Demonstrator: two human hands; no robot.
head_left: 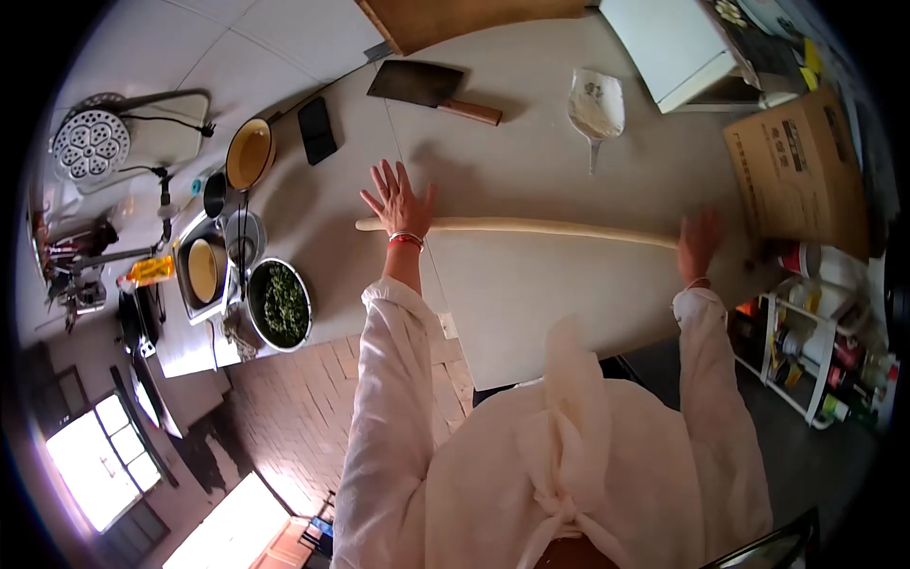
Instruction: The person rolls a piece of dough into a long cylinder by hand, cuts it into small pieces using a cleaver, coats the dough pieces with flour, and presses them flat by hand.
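Observation:
A long thin rope of dough (550, 227) lies across the pale worktop (531, 303). Over its left part rests my left hand (399, 199), fingers spread, with a red band at the wrist; a short end of dough sticks out to the left of it. At the dough's right end is my right hand (700, 245), blurred, its fingers hard to make out. Beyond the dough lie a cleaver (417, 83) with a wooden handle and a clear scoop (595, 104) holding some flour.
To the left stand a bowl of chopped greens (282, 303), a yellow-lined bowl (250, 154) and a black phone (317, 131). A cardboard box (796, 171) sits at the right, above a white rack (796, 351) of bottles. The worktop's near edge is by my body.

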